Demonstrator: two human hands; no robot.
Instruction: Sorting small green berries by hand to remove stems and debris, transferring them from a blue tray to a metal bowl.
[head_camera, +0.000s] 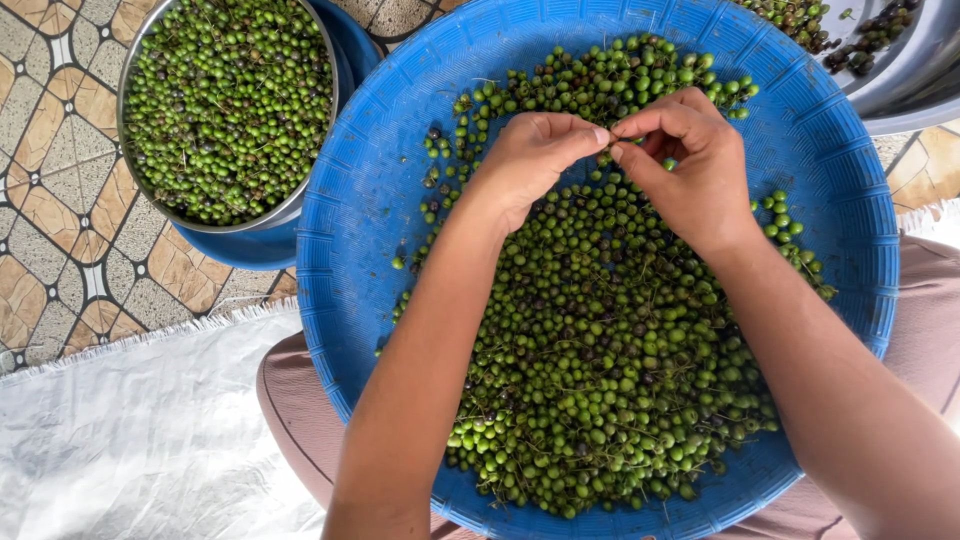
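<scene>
Over the far middle of a round blue basket (360, 200) heaped with green berries (600, 380), the left hand (530, 155) and right hand (690, 160) meet fingertip to fingertip, pinching something too small to tell its direction, a steel bowl (128, 60) of berries far left.

Bare forearms, no sleeves; left hand (535, 150), right hand (690, 165) ringless; dusty-pink garment (290, 400) over knees.

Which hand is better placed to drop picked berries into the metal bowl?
Left hand, probably: the metal bowl sits on its side of the blue basket; the right hand would have to cross over.
</scene>
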